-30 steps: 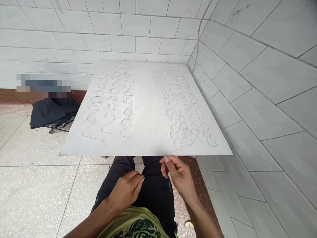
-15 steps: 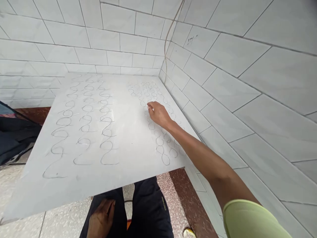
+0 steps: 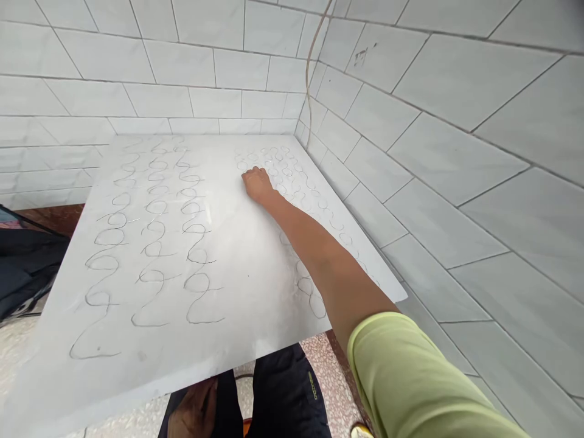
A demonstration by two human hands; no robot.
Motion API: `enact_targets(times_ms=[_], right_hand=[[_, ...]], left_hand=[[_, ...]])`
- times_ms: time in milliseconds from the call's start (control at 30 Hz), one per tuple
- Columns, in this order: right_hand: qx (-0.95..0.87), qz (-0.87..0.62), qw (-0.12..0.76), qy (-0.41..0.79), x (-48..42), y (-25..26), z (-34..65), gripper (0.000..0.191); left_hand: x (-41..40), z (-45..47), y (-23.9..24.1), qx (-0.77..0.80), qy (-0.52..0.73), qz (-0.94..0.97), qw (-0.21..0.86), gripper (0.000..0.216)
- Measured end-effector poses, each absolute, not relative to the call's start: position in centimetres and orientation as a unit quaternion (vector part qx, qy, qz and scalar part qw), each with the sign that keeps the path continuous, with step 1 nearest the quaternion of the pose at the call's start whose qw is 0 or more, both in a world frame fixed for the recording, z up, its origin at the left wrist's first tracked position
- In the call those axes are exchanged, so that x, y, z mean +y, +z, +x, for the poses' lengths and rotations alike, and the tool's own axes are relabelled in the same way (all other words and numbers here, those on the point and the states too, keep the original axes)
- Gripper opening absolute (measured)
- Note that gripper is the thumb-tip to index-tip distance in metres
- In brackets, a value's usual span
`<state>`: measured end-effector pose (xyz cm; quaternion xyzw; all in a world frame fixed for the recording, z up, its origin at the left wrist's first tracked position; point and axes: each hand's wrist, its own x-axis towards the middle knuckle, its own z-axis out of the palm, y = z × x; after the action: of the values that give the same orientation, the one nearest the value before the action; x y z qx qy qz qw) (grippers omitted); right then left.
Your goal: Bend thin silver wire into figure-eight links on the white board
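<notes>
My right hand (image 3: 256,182) is over the far middle of the white tabletop (image 3: 241,243), beside small dark looped outlines (image 3: 285,172) shaped like figure eights. Its back faces me and the fingers are closed; what they hold, if anything, is too small and hidden to name. To the left, columns of thin dark lines (image 3: 198,243) curl like the digit 2. Whether these marks are drawn or are laid wire, I cannot tell. My left hand (image 3: 194,409) rests on my left thigh, below the table's near edge, with its fingers blurred and partly hidden.
Tiled walls (image 3: 438,164) border the table at the back and on the right. A thin cable (image 3: 309,79) hangs down the corner. Dark cloth or a bag (image 3: 27,261) lies off the left edge. My legs (image 3: 287,395) are under the near edge.
My right hand has moved left and farther away across the tabletop, its sleeve coming further into view. My head view has shifted slightly. The left hand stays on the thigh, now partly covered by the edge.
</notes>
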<state>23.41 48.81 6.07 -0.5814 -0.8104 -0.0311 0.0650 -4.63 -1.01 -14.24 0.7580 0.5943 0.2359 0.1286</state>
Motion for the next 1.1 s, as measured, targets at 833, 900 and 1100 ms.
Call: enact_targets(times_ms=[833,900,1100], right_hand=[[-0.891,-0.413,0.178,0.058,9.9,4.6,23.3,0.046],[-0.881,-0.424,0.199,0.066,7.1,4.3,23.5,0.047],[-0.863,-0.443,0.228,0.086,2.6,3.2,23.6,0.056]], left_hand=[[-1.4,1.2,-5.4,0.580,0.257,0.603,0.484,0.034],[-1.2,2.4,-3.2,0.573,0.272,0.539,0.554,0.038],[0.7,5.6,2.1,0.508,0.349,0.344,0.708,0.042]])
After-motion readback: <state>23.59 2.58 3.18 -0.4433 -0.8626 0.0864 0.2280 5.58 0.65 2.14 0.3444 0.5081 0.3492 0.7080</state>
